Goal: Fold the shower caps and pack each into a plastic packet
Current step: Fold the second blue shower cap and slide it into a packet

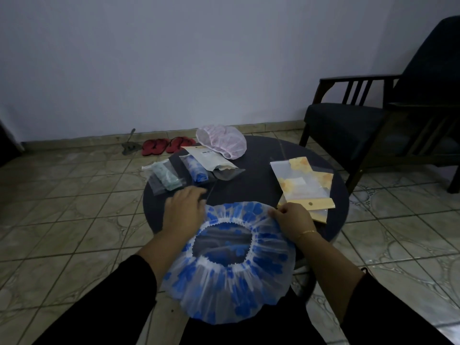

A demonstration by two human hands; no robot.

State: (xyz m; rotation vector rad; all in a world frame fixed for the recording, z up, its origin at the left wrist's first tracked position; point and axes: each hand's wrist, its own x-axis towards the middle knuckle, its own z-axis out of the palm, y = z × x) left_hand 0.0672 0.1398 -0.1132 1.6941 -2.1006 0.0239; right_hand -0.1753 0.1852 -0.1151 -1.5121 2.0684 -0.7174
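Note:
A clear shower cap with blue hearts (231,282) lies spread open on the near edge of the round dark table (254,180), hanging over my lap. My left hand (185,207) rests flat on its far left edge. My right hand (291,217) pinches its far right edge. A pink shower cap (221,140) sits at the table's far side. Two packets with folded caps lie at the left: a green one (165,178) and a blue one (198,170). Yellow-printed packets (303,185) lie at the right.
A white pouch (209,159) lies in the middle of the table. A dark armchair (373,115) stands to the right. Red slippers (166,145) and a grey tool (130,144) lie on the tiled floor by the wall.

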